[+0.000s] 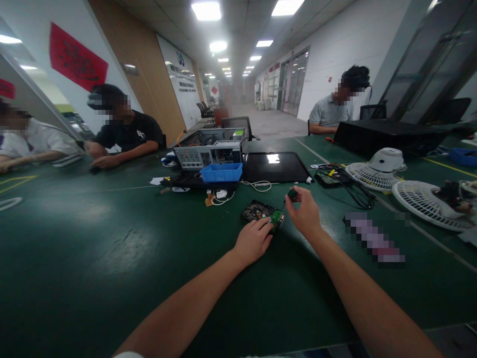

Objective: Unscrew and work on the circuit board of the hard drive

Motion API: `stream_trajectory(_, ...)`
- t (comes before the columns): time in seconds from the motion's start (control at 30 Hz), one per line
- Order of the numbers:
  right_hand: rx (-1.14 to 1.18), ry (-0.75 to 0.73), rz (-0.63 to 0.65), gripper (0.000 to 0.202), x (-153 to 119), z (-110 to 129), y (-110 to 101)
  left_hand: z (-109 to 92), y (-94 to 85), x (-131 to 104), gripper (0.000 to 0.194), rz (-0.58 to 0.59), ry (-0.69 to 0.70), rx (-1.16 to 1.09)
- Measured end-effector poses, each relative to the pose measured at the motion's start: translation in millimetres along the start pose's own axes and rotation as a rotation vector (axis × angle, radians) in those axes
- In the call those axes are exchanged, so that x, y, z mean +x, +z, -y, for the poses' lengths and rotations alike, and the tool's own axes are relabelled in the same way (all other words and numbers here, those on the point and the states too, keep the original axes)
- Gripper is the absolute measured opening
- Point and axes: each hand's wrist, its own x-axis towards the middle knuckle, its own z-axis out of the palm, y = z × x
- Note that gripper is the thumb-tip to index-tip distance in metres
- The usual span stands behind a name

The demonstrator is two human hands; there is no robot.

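Observation:
A dark hard drive [255,210] with a green circuit board [277,218] at its right end lies on the green table [112,258]. My left hand [254,239] rests at the near edge of the drive, its fingertips on the circuit board; the fingers are together and press the board against the drive. In my right hand [303,211] is a small screwdriver [292,194] with a dark green handle, pinched between thumb and fingers. The thin shaft slants down toward the right end of the board. Where exactly its tip touches is too small to tell.
Beyond the drive stand an open computer case [208,149], a blue bin [221,172] and a flat black panel [276,166], with a white cable [261,186] in front. Fan parts [372,171], black cables and another drive lie right. Several people sit around the table.

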Motion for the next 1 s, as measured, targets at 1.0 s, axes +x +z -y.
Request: stream_trajectory(1.0, 0.004, 0.012, -0.080, 0.035, 0.7, 2.2, -0.5, -1.0, -2.0, 0.8, 0.036, -0.004, -0.011, -0.005)
